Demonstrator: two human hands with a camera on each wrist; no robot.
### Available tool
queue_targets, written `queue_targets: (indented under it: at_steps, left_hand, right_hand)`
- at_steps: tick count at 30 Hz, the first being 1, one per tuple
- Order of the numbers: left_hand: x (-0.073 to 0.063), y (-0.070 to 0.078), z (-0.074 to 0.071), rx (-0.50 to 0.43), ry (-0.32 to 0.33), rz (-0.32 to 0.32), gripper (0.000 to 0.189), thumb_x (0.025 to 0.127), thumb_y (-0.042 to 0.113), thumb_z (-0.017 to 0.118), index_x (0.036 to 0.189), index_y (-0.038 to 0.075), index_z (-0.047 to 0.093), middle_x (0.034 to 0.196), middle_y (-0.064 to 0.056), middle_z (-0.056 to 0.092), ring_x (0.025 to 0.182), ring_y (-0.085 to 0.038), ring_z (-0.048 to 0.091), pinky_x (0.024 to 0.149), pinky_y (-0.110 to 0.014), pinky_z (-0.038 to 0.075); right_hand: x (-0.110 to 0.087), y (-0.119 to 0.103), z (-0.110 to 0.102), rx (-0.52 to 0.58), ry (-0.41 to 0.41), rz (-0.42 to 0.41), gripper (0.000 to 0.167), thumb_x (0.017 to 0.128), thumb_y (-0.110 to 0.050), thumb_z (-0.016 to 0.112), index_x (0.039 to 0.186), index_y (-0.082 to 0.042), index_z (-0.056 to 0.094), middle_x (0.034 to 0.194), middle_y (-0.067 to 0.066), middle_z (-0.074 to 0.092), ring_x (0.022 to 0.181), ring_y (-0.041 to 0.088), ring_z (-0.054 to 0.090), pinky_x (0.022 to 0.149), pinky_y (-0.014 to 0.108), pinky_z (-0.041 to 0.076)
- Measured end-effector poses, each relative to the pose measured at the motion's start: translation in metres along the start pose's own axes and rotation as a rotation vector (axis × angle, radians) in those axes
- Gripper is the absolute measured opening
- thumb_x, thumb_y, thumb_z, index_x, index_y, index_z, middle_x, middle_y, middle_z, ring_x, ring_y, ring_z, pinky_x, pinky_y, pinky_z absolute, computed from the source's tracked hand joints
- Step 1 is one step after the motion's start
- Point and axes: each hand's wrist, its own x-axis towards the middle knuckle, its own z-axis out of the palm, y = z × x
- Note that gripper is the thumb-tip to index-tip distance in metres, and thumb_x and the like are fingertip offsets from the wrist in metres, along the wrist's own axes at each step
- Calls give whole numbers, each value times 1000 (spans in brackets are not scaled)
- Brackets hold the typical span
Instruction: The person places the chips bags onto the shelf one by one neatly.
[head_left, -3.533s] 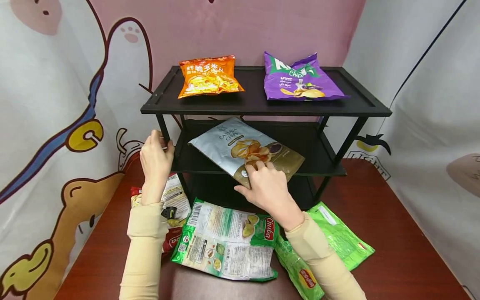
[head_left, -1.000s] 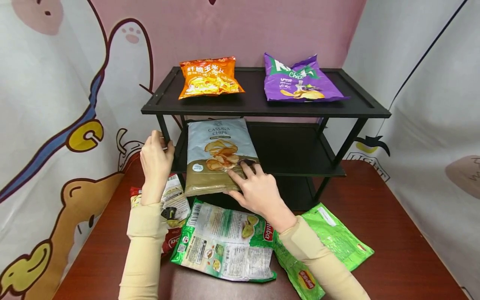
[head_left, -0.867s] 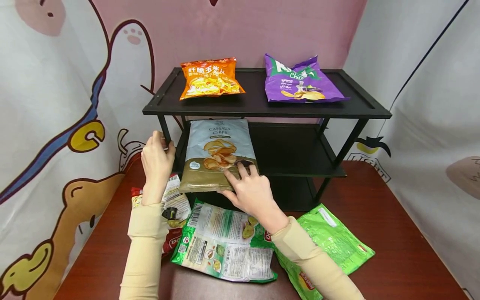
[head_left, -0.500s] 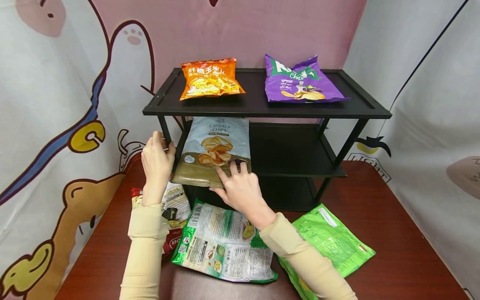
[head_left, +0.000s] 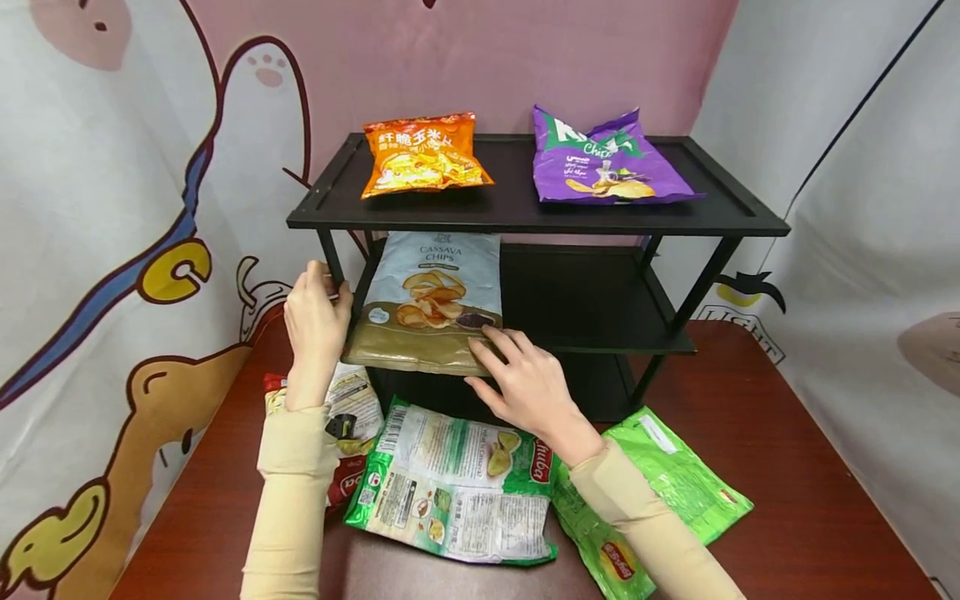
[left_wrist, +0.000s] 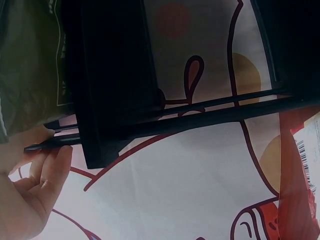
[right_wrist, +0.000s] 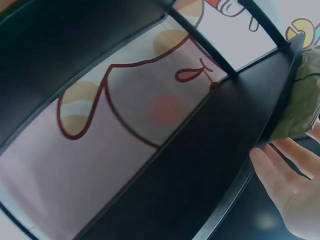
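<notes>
A silver-and-gold bag of cassava chips [head_left: 431, 292] lies at the left of the middle tier of a black shelf rack [head_left: 577, 300], its gold end jutting past the front edge. My right hand [head_left: 528, 387] is at the bag's lower right corner, fingers loosely extended. In the right wrist view, the thumb and fingers of the right hand [right_wrist: 292, 177] are spread beside the shelf edge and the bag's gold end. My left hand [head_left: 315, 317] holds the rack's front left post [head_left: 331, 257]. In the left wrist view, that post runs between the thumb and fingers of the left hand [left_wrist: 40, 185].
On the top tier sit an orange snack bag [head_left: 425, 156] and a purple chips bag [head_left: 606, 158]. Before the rack, a green-and-white chips bag [head_left: 453, 483], bright green bags [head_left: 678, 467] and a red-and-white bag [head_left: 352, 408] lie on the brown table [head_left: 810, 500].
The cassava chips bag has turned from slanted to nearly straight and slid left and further back. My right hand has since drawn right to its corner. My left hand stays on the post.
</notes>
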Motion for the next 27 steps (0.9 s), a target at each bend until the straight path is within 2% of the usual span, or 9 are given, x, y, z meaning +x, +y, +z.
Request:
queue_targets:
  at_steps: [6, 10, 17, 19, 22, 24, 26, 27]
  left_hand:
    - [0, -1, -1, -6, 1, 5, 16, 83, 6, 61, 93, -4, 55, 85, -23, 65, 77, -44, 62, 66, -51, 44]
    - [0, -1, -1, -7, 6, 9, 16, 83, 6, 61, 94, -4, 55, 85, -23, 65, 77, -44, 63, 67, -51, 44]
    - [0, 0, -1, -8, -3, 14, 16, 83, 7, 61, 94, -4, 55, 86, -23, 65, 78, -44, 63, 67, -51, 44]
    - [0, 0, -1, -8, -5, 14, 16, 83, 7, 61, 94, -4, 55, 86, -23, 65, 78, -44, 63, 67, -51, 44]
    - [0, 0, 0, -7, -3, 15, 16, 84, 7, 61, 94, -4, 55, 86, -23, 65, 78, -44, 63, 67, -52, 45]
    - [1, 0, 0, -6, -1, 17, 16, 83, 7, 61, 94, -4, 55, 85, -23, 65, 78, -44, 62, 67, -52, 45]
    - [1, -1, 0, -4, 1, 21, 16, 83, 7, 61, 94, -4, 55, 84, -23, 64, 77, -44, 62, 66, -52, 44]
    - [1, -1, 0, -4, 2, 21, 16, 83, 7, 61, 93, -4, 55, 84, -23, 64, 77, -44, 62, 66, -52, 44]
  right_hand:
    - [-26, 20, -11, 36, 44, 56, 41, 91, -41, 57, 121, -12, 62, 121, 13, 61, 101, 27, 62, 74, 37, 54]
    - [-43, 34, -17, 26, 90, 89, 38, 96, -37, 48, 118, -9, 62, 115, 14, 62, 95, 28, 61, 68, 37, 52]
    - [-73, 62, -21, 3, 177, 158, 33, 98, -30, 45, 103, -3, 65, 98, 17, 59, 80, 30, 56, 57, 39, 45]
    - [-83, 70, -23, -20, 151, 195, 37, 99, -32, 41, 100, -3, 64, 95, 16, 57, 78, 29, 54, 56, 39, 44]
    - [-101, 80, -26, -42, 78, 250, 27, 94, -26, 52, 98, -2, 62, 92, 16, 55, 76, 30, 54, 56, 41, 44]
    - [-114, 86, -27, -59, 8, 288, 21, 88, -21, 61, 97, -2, 62, 91, 16, 56, 75, 31, 54, 56, 42, 45]
    - [-127, 90, -27, -70, -73, 338, 24, 80, -17, 69, 97, -1, 63, 90, 18, 57, 74, 33, 55, 56, 44, 46]
    - [-134, 92, -27, -74, -139, 376, 27, 79, -18, 71, 98, 0, 63, 92, 19, 59, 75, 34, 56, 57, 45, 47]
